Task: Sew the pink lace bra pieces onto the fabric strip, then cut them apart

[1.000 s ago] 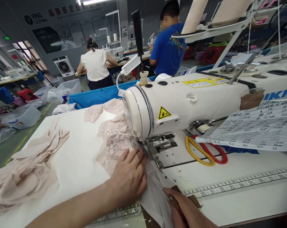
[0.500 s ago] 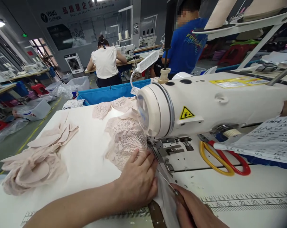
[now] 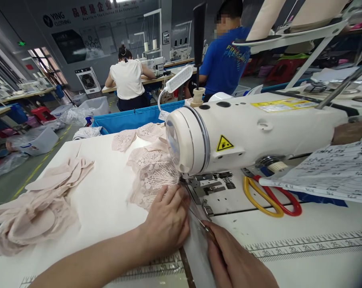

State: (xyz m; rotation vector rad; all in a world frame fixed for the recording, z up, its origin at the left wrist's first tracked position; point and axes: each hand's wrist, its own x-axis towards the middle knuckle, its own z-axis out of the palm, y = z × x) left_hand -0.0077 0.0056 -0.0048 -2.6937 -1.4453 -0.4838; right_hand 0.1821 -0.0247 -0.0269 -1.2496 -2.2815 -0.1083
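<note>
Beige lace fabric (image 3: pixel 157 174) lies under the head of a white sewing machine (image 3: pixel 259 124), its right edge at the needle area. My left hand (image 3: pixel 169 216) rests on its near edge, fingers bent and close together, pressing the lace beside the presser foot; the fingertips are partly hidden. In my right hand (image 3: pixel 229 256) is an awl (image 3: pixel 209 231) with a thin metal shaft and a brown handle. Its shaft points up and left toward the needle area, where the tip is hard to make out. A pale grey strip (image 3: pixel 199 248) runs between the hands toward me.
Scissors (image 3: pixel 263 198) with yellow and red handles lie right of the needle plate. Beige cut pieces (image 3: pixel 40 212) are heaped at the left, and more lace (image 3: pixel 124 140) lies behind. A written sheet (image 3: pixel 333 172) hangs at the right. Two people sit beyond a blue cloth bin (image 3: pixel 124 120).
The view has turned slightly to the right, so the scene sits further left. Both hands keep nearly the same place at the machine, with the awl still held.
</note>
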